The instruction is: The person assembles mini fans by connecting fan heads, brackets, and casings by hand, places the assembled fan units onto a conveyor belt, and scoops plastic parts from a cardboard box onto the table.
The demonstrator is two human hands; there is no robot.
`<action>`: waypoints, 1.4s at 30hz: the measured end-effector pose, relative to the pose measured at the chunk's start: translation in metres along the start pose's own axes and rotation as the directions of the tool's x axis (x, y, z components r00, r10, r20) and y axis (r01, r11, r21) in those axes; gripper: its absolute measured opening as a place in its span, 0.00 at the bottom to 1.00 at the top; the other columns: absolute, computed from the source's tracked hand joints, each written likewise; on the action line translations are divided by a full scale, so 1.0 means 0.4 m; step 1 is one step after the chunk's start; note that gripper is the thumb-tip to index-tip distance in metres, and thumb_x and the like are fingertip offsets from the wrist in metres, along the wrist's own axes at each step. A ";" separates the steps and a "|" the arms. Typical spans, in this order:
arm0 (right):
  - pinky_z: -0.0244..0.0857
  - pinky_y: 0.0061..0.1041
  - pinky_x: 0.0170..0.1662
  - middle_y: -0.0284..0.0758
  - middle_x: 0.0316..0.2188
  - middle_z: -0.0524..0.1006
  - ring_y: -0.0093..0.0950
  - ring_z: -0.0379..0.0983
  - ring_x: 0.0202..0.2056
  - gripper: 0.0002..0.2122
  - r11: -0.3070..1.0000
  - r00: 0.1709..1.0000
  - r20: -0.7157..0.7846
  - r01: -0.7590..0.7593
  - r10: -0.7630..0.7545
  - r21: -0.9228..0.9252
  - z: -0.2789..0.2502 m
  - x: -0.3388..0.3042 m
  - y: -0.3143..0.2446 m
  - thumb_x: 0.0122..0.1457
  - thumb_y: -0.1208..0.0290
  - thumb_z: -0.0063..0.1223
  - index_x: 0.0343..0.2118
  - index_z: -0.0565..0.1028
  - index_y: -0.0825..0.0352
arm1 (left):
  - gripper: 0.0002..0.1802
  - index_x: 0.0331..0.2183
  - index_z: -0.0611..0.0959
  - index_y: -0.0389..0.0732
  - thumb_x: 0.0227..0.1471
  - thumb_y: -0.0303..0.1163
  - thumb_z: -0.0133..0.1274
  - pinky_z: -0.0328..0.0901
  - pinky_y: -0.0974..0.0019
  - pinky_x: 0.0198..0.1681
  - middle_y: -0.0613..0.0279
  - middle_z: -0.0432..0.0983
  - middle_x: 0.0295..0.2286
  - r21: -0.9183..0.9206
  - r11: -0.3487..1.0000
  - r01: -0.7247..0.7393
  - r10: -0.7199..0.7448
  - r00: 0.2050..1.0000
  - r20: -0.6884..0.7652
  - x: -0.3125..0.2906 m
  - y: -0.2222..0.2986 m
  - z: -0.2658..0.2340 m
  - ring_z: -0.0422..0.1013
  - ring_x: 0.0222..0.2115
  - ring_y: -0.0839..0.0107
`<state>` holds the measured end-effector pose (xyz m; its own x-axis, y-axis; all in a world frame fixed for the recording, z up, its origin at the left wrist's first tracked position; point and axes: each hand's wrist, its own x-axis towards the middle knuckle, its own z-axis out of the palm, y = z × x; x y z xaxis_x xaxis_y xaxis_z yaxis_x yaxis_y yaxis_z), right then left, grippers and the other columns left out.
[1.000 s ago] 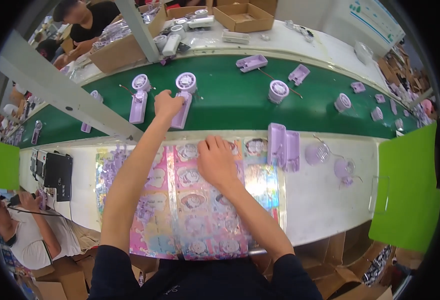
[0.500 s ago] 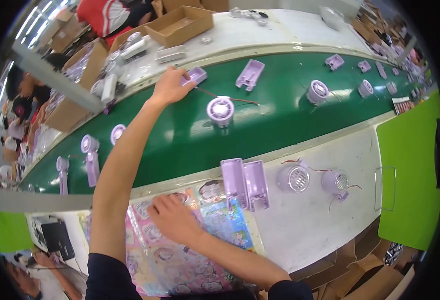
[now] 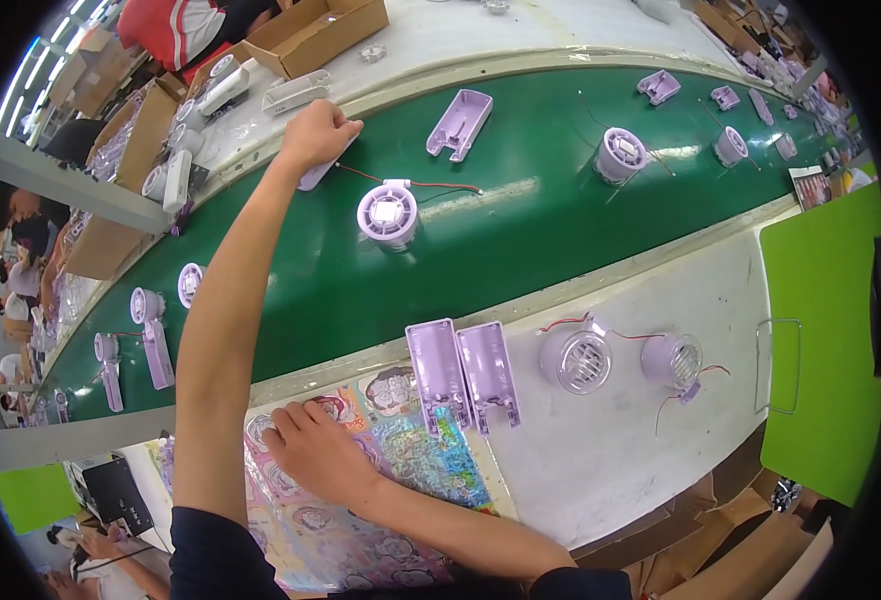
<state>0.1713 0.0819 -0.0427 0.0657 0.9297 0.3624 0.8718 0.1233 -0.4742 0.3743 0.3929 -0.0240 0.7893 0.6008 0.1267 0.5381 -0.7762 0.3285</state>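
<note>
My left hand (image 3: pixel 318 138) reaches across the green belt to its far side, fingers closed over a pale purple plastic housing (image 3: pixel 311 180) mostly hidden beneath it. Just right of it on the belt stands a round purple fan head (image 3: pixel 387 212) with red wires. Another open purple housing (image 3: pixel 461 124) lies beyond that. My right hand (image 3: pixel 319 452) rests on a shiny sticker-printed sheet (image 3: pixel 336 535), its fingers stretched out and holding nothing. To its right, two open purple housings (image 3: pixel 437 368) lie side by side, partly over the sheet.
Two clear-rimmed fan heads (image 3: pixel 578 362) with wires sit on the white table at right, before a green panel (image 3: pixel 823 350). More fan heads (image 3: pixel 622 155) and housings line the belt. Cardboard boxes (image 3: pixel 316 38) stand beyond it; a grey rail (image 3: pixel 81 412) runs at left.
My left hand has shifted left and now covers more of the housing. Belt and table parts both appear further left as the view moves. My right hand stays on the sheet.
</note>
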 end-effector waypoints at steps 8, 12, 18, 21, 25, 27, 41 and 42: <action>0.62 0.28 0.46 0.35 0.33 0.72 0.30 0.69 0.41 0.07 0.999 1.000 0.006 0.003 -0.003 0.038 -0.001 0.000 -0.001 0.50 0.71 0.53 0.32 0.74 0.65 | 0.25 0.40 0.84 0.32 0.64 0.49 0.52 0.69 0.65 0.25 0.56 0.79 0.27 -0.425 0.883 0.201 -0.175 0.980 0.100 0.014 -0.058 -0.012 0.74 0.23 0.73; 0.61 0.28 0.45 0.34 0.32 0.71 0.30 0.68 0.41 0.07 0.999 1.000 -0.021 0.007 -0.006 0.038 0.000 -0.005 0.002 0.51 0.71 0.53 0.32 0.74 0.66 | 0.28 0.47 0.79 0.25 0.65 0.46 0.50 0.70 0.66 0.28 0.53 0.81 0.33 -0.816 0.485 0.316 -0.159 0.949 0.273 -0.019 -0.041 -0.028 0.73 0.25 0.71; 0.61 0.28 0.45 0.34 0.33 0.71 0.30 0.68 0.41 0.06 0.999 1.000 0.004 -0.010 0.010 0.033 -0.004 -0.004 0.003 0.51 0.71 0.52 0.32 0.74 0.65 | 0.28 0.44 0.80 0.28 0.64 0.48 0.51 0.71 0.70 0.32 0.56 0.80 0.32 -0.915 0.274 0.295 -0.037 0.954 0.297 -0.007 0.002 -0.069 0.75 0.29 0.72; 0.61 0.28 0.45 0.34 0.32 0.71 0.30 0.68 0.41 0.06 1.000 1.000 -0.013 -0.003 0.003 0.023 -0.002 -0.003 0.002 0.51 0.71 0.53 0.32 0.74 0.65 | 0.27 0.36 0.85 0.32 0.58 0.51 0.58 0.67 0.67 0.28 0.58 0.81 0.30 -0.671 0.731 0.121 -0.099 0.993 0.072 0.014 0.049 -0.034 0.73 0.27 0.75; 0.61 0.28 0.45 0.34 0.32 0.71 0.30 0.68 0.41 0.07 1.000 1.000 -0.010 0.003 -0.002 0.029 -0.004 -0.001 -0.008 0.51 0.71 0.53 0.32 0.75 0.65 | 0.28 0.26 0.87 0.34 0.53 0.53 0.60 0.69 0.61 0.31 0.55 0.80 0.19 -0.367 0.930 -0.024 0.026 1.000 0.001 0.048 0.120 0.050 0.76 0.23 0.68; 0.61 0.28 0.47 0.33 0.32 0.72 0.29 0.68 0.41 0.06 1.000 1.000 -0.011 -0.011 0.011 0.023 0.004 -0.007 0.001 0.52 0.70 0.53 0.32 0.75 0.64 | 0.32 0.24 0.88 0.34 0.49 0.60 0.59 0.71 0.58 0.34 0.49 0.80 0.19 -0.361 0.932 0.032 -0.019 0.999 0.038 0.052 0.184 0.089 0.80 0.26 0.59; 0.63 0.32 0.48 0.37 0.35 0.73 0.34 0.71 0.43 0.06 0.996 0.997 -0.051 0.065 -0.063 0.054 0.013 -0.010 0.002 0.50 0.72 0.52 0.31 0.73 0.65 | 0.17 0.28 0.86 0.38 0.43 0.44 0.62 0.70 0.56 0.44 0.49 0.79 0.37 -0.238 0.971 -0.025 0.000 0.994 -0.105 -0.179 0.227 -0.215 0.76 0.39 0.54; 0.64 0.33 0.49 0.38 0.35 0.73 0.35 0.71 0.43 0.06 0.993 0.991 -0.092 0.107 -0.102 0.056 0.019 -0.014 0.001 0.50 0.72 0.52 0.31 0.73 0.65 | 0.17 0.29 0.86 0.38 0.43 0.43 0.62 0.70 0.56 0.44 0.50 0.79 0.36 -0.227 0.971 -0.071 0.036 0.987 -0.154 -0.236 0.207 -0.238 0.76 0.39 0.54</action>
<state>0.1676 0.0795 -0.0510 0.0211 0.8763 0.4813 0.8453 0.2414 -0.4766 0.3161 0.2902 0.0802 0.7531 0.5947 0.2813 0.3997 -0.7533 0.5223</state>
